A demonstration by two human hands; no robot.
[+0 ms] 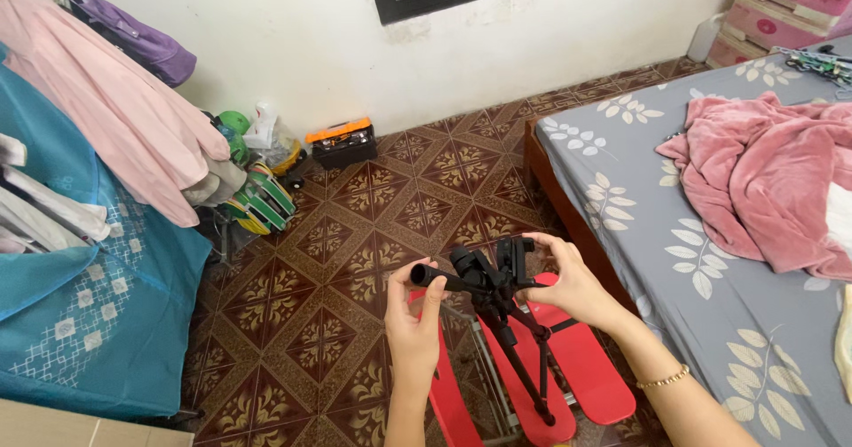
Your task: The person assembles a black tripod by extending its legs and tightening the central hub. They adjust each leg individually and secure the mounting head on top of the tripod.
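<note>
At the far left hangs a teal fabric wardrobe cover [98, 323] with a white lattice print, soft pink garments [115, 110] draped over it. Further along, by the white wall, a black toolbox with an orange lid [343, 142] sits on the floor [355, 234], which is laid with glossy brown tiles in a cream floral diamond pattern.

Low in the middle, the left hand [414, 323] is curled round the tip of the tripod's pan handle [437, 277], a matte black cylinder, thumb and fingers closed on it. The black tripod [501, 314] stands upright with its thin legs spread over a red plastic folding stool [568, 367]. The right hand [568, 283] grips the tripod's head from the right side, fingers wrapped over the clamp; a thin gold bracelet [666, 378] circles that wrist.

To the right lies a bed [710, 323] with a grey leaf-patterned sheet and a crumpled pink fleece blanket [763, 181].
</note>
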